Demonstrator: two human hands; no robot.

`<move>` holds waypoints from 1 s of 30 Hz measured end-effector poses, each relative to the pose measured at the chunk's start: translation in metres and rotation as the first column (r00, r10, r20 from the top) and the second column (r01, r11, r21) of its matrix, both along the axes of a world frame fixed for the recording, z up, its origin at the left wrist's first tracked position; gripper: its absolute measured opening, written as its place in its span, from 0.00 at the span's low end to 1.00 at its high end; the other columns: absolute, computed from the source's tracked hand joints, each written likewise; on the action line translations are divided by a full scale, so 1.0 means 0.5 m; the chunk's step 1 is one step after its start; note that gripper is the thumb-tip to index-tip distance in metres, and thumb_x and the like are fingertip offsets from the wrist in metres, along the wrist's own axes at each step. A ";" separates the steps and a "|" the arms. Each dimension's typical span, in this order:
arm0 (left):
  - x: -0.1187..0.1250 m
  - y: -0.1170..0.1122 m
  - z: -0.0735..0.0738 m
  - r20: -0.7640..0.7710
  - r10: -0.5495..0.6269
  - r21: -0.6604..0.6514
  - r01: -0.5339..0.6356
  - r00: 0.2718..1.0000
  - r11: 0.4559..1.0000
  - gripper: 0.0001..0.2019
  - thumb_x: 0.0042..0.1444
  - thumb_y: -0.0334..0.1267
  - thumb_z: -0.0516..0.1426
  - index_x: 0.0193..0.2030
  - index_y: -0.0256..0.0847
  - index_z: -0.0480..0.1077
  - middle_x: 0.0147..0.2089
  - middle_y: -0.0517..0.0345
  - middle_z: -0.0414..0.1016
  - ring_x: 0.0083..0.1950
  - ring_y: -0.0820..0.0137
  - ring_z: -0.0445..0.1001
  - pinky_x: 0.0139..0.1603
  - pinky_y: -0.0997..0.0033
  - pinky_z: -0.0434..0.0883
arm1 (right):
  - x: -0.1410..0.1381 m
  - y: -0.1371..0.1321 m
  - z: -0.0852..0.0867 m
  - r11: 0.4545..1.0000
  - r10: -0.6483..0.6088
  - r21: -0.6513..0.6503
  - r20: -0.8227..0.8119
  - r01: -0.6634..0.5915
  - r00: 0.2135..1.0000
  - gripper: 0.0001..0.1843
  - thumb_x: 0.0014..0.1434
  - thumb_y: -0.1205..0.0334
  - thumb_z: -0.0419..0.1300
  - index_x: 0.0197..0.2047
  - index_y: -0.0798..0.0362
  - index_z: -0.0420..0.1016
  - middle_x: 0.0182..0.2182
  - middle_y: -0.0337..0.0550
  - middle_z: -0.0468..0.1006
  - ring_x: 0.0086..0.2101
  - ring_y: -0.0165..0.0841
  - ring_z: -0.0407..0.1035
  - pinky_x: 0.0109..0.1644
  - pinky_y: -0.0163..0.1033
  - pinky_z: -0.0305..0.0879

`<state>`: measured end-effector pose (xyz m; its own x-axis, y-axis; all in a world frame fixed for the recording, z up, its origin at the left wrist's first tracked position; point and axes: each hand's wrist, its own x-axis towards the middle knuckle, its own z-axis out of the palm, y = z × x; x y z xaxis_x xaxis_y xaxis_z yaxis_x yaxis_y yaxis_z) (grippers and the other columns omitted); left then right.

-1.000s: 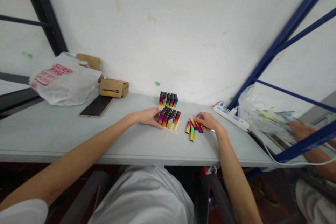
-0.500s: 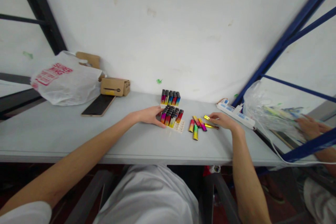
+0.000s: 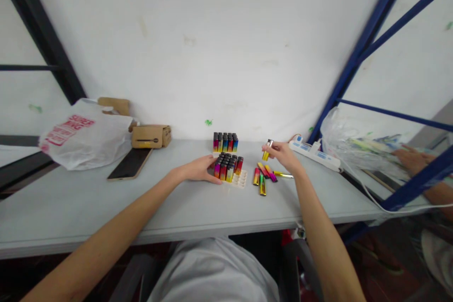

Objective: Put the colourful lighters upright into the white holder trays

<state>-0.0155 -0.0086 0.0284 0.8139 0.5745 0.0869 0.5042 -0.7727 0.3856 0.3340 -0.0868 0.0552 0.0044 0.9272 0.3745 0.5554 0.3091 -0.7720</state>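
Observation:
My left hand (image 3: 198, 170) rests on the grey table (image 3: 106, 198), its fingers curled against the left side of a white tray (image 3: 239, 180) partly filled with upright rainbow-coloured lighters (image 3: 227, 165). My right hand (image 3: 283, 155) is lifted a little above the table and pinches a yellow lighter (image 3: 267, 150) upright. Several loose lighters (image 3: 264, 177) lie flat on the table just below that hand. A second full block of lighters (image 3: 225, 142) stands behind the tray, by the wall.
A white power strip (image 3: 313, 153) lies at the right by a blue rack post (image 3: 354, 52). A clear plastic bag (image 3: 354, 148) and another person's hand (image 3: 412, 158) are beyond it. At the left are a white shopping bag (image 3: 81, 139), a cardboard box (image 3: 150, 136) and a phone (image 3: 130, 163).
My right hand has picked a yellow lighter off the loose pile and raised it upright. My left hand has stayed by the tray. The view has tilted upward.

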 end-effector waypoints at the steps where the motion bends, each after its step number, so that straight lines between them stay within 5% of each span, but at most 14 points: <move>1: 0.000 0.000 -0.001 0.000 0.001 0.002 -0.001 1.000 1.000 0.38 0.48 0.68 0.66 0.54 0.39 0.73 0.52 0.47 0.77 0.51 0.53 0.75 0.54 0.61 0.72 | -0.014 0.003 -0.004 1.000 0.023 -0.007 -0.026 -0.023 0.999 0.33 0.59 0.28 0.58 0.30 0.53 0.73 0.22 0.38 0.69 0.26 0.31 0.63 0.32 0.37 0.62; 5: 0.000 -0.001 -0.004 0.003 0.010 0.010 -0.010 1.000 1.000 0.40 0.47 0.69 0.66 0.56 0.38 0.72 0.52 0.46 0.77 0.51 0.53 0.75 0.56 0.60 0.71 | -0.047 0.009 -0.020 0.983 0.154 -0.075 -0.162 -0.168 0.975 0.32 0.64 0.27 0.51 0.34 0.51 0.69 0.28 0.38 0.70 0.29 0.32 0.69 0.35 0.38 0.68; 8: 0.000 -0.002 -0.003 -0.011 0.031 0.008 -0.031 0.999 0.999 0.40 0.46 0.70 0.66 0.54 0.38 0.73 0.51 0.46 0.76 0.51 0.53 0.75 0.55 0.60 0.71 | -0.058 0.009 -0.023 0.966 0.205 -0.111 -0.231 -0.235 0.951 0.31 0.64 0.27 0.52 0.42 0.50 0.68 0.27 0.35 0.67 0.25 0.30 0.64 0.29 0.36 0.64; 12: 0.000 -0.004 -0.001 -0.021 0.040 0.006 -0.040 0.999 0.999 0.39 0.47 0.70 0.66 0.52 0.37 0.73 0.50 0.47 0.76 0.50 0.54 0.75 0.53 0.61 0.71 | -0.073 0.012 -0.023 0.983 0.129 -0.108 -0.147 -0.145 0.981 0.31 0.63 0.26 0.52 0.33 0.48 0.61 0.22 0.29 0.53 0.21 0.27 0.49 0.23 0.34 0.49; 19: 0.002 -0.007 0.003 0.022 -0.006 -0.042 0.006 1.000 0.999 0.40 0.48 0.66 0.67 0.59 0.37 0.72 0.55 0.45 0.76 0.55 0.52 0.75 0.58 0.60 0.70 | -0.110 0.020 -0.037 0.996 -0.082 0.049 0.111 0.077 0.990 0.30 0.62 0.35 0.52 0.20 0.47 0.50 0.19 0.33 0.49 0.23 0.27 0.46 0.27 0.38 0.43; 25: 0.001 -0.001 -0.002 0.015 -0.014 -0.025 0.014 1.000 1.000 0.40 0.49 0.66 0.67 0.60 0.37 0.71 0.55 0.46 0.76 0.54 0.53 0.75 0.57 0.61 0.71 | -0.112 0.020 -0.048 0.998 -0.047 0.045 0.148 0.041 0.988 0.22 0.61 0.45 0.51 0.22 0.47 0.51 0.20 0.33 0.51 0.24 0.28 0.48 0.28 0.37 0.44; 30: 0.002 -0.005 0.000 0.072 -0.040 -0.053 0.044 0.997 0.998 0.40 0.49 0.64 0.68 0.61 0.37 0.71 0.57 0.46 0.76 0.55 0.54 0.75 0.58 0.61 0.71 | -0.109 0.016 -0.046 0.999 0.003 0.037 0.127 -0.008 0.992 0.25 0.66 0.39 0.52 0.27 0.49 0.57 0.22 0.32 0.58 0.25 0.29 0.54 0.29 0.36 0.50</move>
<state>-0.0146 -0.0113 0.0286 0.8303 0.5453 0.1145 0.4416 -0.7694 0.4615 0.2797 -0.0786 0.0324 -0.0501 0.9124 0.4063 0.6466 0.3397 -0.6831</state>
